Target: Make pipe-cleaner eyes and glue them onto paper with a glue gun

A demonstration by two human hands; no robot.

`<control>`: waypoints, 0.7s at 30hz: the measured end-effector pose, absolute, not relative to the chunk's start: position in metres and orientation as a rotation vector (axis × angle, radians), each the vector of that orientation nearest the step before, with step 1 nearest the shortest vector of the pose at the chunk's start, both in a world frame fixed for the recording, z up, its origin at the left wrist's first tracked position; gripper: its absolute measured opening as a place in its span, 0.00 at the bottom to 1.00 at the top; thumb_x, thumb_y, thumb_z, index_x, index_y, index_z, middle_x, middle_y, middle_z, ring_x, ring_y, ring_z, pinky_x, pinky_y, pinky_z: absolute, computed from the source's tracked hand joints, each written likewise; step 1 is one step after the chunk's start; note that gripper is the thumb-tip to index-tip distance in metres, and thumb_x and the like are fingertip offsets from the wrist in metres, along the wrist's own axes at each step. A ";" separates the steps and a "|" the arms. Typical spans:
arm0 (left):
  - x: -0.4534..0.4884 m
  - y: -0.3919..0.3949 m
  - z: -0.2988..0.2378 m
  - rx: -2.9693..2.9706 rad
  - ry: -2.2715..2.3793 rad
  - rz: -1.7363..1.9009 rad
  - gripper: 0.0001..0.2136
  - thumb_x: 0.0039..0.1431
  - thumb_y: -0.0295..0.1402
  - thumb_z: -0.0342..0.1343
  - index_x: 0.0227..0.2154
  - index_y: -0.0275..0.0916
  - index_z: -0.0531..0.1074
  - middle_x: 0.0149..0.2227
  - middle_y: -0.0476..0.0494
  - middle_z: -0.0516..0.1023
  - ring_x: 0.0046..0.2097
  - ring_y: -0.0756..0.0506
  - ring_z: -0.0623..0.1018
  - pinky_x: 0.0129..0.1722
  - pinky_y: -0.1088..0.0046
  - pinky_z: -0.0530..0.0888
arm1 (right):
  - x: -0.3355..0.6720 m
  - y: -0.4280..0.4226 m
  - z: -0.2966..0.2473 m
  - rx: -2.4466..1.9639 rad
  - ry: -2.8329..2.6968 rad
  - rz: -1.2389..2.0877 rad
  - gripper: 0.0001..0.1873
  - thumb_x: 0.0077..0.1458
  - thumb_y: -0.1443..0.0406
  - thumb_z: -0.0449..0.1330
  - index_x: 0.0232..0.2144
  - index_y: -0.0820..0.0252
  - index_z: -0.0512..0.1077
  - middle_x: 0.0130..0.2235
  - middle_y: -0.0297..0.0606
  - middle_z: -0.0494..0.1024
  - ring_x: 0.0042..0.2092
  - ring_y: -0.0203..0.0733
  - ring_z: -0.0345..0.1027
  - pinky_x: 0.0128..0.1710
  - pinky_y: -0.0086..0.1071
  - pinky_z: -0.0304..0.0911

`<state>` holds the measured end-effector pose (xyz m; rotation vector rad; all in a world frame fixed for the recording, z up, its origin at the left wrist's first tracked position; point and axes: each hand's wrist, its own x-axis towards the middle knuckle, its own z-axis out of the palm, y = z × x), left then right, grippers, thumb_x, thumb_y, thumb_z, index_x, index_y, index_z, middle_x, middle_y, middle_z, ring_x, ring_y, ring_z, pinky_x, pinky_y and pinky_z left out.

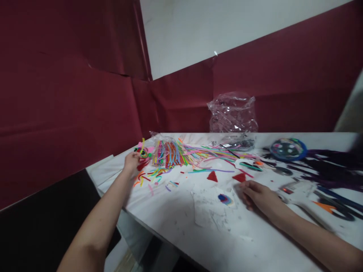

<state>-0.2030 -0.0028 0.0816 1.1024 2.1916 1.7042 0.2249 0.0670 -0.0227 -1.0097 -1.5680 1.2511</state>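
Observation:
My left hand (132, 162) reaches to the far left corner of the table, its fingers closed beside a small colourful craft piece (145, 152) with black-and-white eyes. What those fingers grip is hidden. My right hand (256, 194) is over the middle right, thumb and fingers pinched at the lower corner of a fuzzy red triangle (239, 177). A second red triangle (212, 176) lies flat to its left. Below them is a marked white paper sheet (208, 213), bearing a small blue rainbow-like arch piece (226, 199).
Bundled pipe cleaners (170, 153) spread along the back, beside a clear plastic bag (234, 113). At right are a glue gun (307, 206), scissors (340, 209), a roll of tape (283, 171), a round clear container (287, 149) and dark pipe cleaners (326, 166). Scraps (153, 177) lie front left.

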 end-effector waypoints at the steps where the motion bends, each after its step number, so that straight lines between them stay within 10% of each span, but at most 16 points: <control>1: -0.192 0.000 0.084 1.186 2.157 1.665 0.15 0.62 0.36 0.53 0.49 0.36 0.66 0.49 0.40 0.70 0.45 0.43 0.74 0.43 0.60 0.74 | 0.225 0.067 -0.022 -1.013 -1.593 1.200 0.13 0.47 0.55 0.55 0.21 0.57 0.62 0.14 0.26 0.63 0.15 0.33 0.55 0.14 0.30 0.56; 6: -0.106 0.002 0.074 1.780 1.865 1.289 0.04 0.58 0.28 0.52 0.32 0.34 0.71 0.24 0.51 0.71 0.24 0.50 0.71 0.26 0.74 0.69 | 0.226 0.055 -0.007 -0.978 -1.731 0.770 0.10 0.52 0.59 0.52 0.24 0.58 0.66 0.19 0.34 0.69 0.24 0.43 0.66 0.28 0.39 0.65; 11: -0.013 -0.021 0.035 2.345 1.465 0.979 0.04 0.52 0.27 0.54 0.24 0.39 0.71 0.26 0.49 0.72 0.31 0.47 0.72 0.35 0.72 0.68 | 0.224 0.021 0.017 -0.660 -2.045 0.238 0.13 0.54 0.64 0.55 0.42 0.59 0.70 0.47 0.49 0.73 0.50 0.53 0.63 0.51 0.50 0.55; 21: 0.004 0.000 0.025 3.184 1.262 0.651 0.12 0.63 0.27 0.44 0.27 0.38 0.69 0.25 0.49 0.73 0.27 0.49 0.72 0.27 0.75 0.66 | 0.224 0.021 0.009 -0.634 -2.445 -0.078 0.14 0.63 0.68 0.47 0.31 0.60 0.70 0.28 0.40 0.74 0.32 0.42 0.66 0.32 0.32 0.59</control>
